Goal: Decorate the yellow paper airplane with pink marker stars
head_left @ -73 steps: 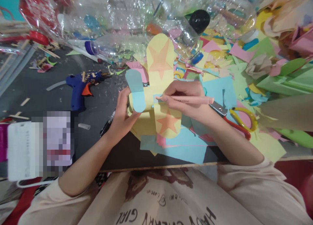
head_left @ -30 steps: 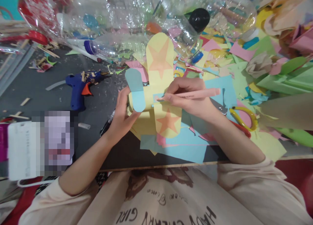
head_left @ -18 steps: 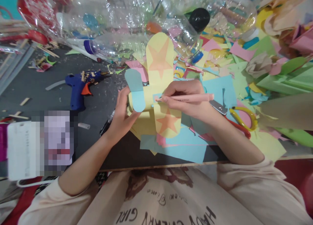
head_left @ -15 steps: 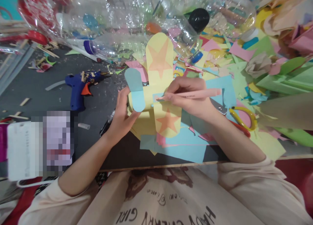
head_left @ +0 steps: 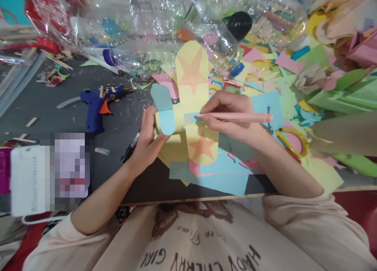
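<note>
A yellow paper airplane (head_left: 193,96) with orange stars on its two wings and a blue tail lies in front of me. My left hand (head_left: 150,131) is closed around its tail end, thumb below and fingers above. Between the fingertips of my right hand (head_left: 228,110) is a pink pen (head_left: 241,117), its tip at a small blue paper piece (head_left: 190,118) on the airplane's body. A round pinkish mark shows on that blue piece. Sheets of blue paper (head_left: 224,182) lie beneath the airplane.
A blue glue gun (head_left: 94,110) lies at the left, beyond a phone (head_left: 70,165), partly blurred. Yellow-handled scissors (head_left: 294,143) rest right of my forearm. Clear plastic bottles (head_left: 141,19) fill the back. Coloured paper scraps (head_left: 262,66) cover the right side.
The pen has shifted slightly right and tilted nearer level, uncovering the round mark on the blue piece. My left hand keeps its hold on the airplane.
</note>
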Demonstrator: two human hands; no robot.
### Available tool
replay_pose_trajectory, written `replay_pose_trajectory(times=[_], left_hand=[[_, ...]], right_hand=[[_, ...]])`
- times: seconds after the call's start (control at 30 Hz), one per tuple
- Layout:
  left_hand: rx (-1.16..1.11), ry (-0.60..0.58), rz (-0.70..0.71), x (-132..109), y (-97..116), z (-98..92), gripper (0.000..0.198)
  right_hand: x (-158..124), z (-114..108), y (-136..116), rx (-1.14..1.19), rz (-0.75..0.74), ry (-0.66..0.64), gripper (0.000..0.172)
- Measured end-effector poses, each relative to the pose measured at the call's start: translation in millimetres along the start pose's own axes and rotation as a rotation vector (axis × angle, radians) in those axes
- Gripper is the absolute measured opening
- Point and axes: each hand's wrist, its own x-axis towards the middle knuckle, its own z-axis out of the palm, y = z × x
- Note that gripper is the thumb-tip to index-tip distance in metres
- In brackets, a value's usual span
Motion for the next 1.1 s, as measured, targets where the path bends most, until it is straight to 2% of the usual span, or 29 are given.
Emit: replay_pose_trajectory(times=[0.33,0.67,0.87,1.1], left_hand=[[0.009,-0.007,-0.014,0.9,1.5,-2.9,0.058],[0.022,0.0,0.017,0.4,-5.7,-1.9,0.057],[0.006,-0.009,0.004,0.2,-5.7,-1.6,0.057],[0.014,-0.004,-0.002,0.3,-2.6,-2.2,0.057]], right_hand=[[-1.5,3.5,4.6,-0.044,-0.029,0.02,0.02],[-0.7,3.7,4.2,-0.02,-0.038,0.002,0.019],[-0.8,4.0,3.1,0.039,-0.051,-0.031,0.019],[1.7,-0.7,-1.0,-0.001,-0.001,-0.121,0.018]])
